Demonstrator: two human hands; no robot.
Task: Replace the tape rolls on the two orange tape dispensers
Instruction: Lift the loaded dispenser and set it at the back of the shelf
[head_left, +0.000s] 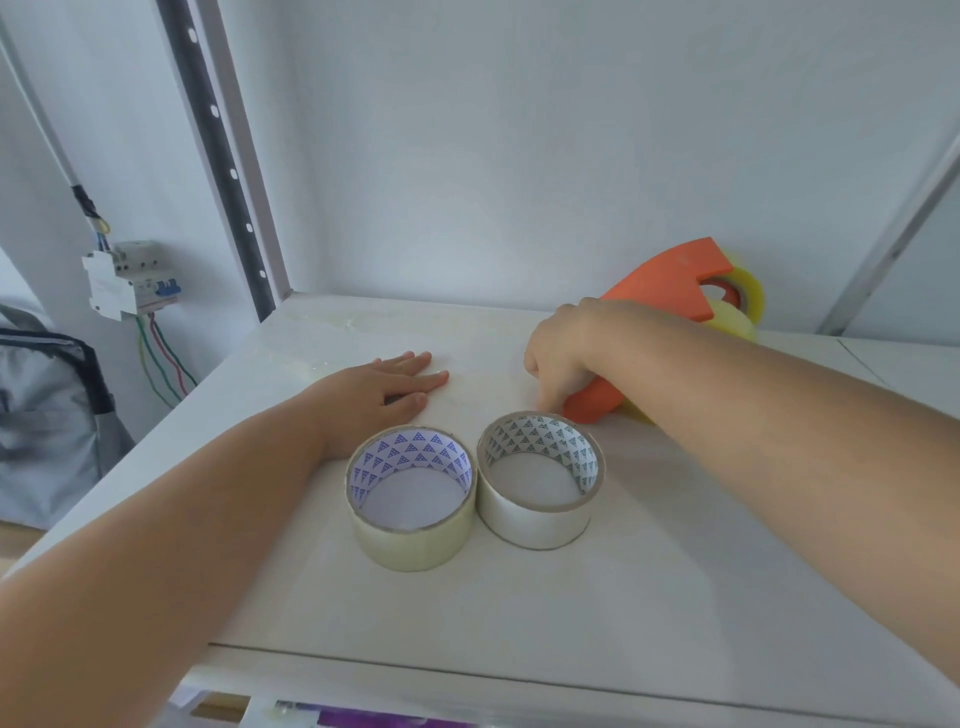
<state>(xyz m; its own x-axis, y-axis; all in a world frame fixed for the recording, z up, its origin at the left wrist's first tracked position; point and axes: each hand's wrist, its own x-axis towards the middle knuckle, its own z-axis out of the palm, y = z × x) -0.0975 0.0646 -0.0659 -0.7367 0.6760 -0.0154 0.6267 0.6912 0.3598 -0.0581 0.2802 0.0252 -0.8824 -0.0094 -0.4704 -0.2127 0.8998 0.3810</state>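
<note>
A white tabletop (519, 597) with tape things on it.

Two tape rolls lie flat near the front, touching: the left roll (411, 498) and the right roll (540, 479). Behind them lies a near orange dispenser (592, 401). A far orange dispenser (675, 283) sits by the wall. The left hand (387, 384) rests flat.

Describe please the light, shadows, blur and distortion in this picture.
Head view: soft, even light, no hard glare; faint shadows under the two tape rolls and the right hand; wide-angle bending curves the shelf post and stretches both forearms near the edges; the left hand is sharp; the far dispenser looks slightly soft.
</note>
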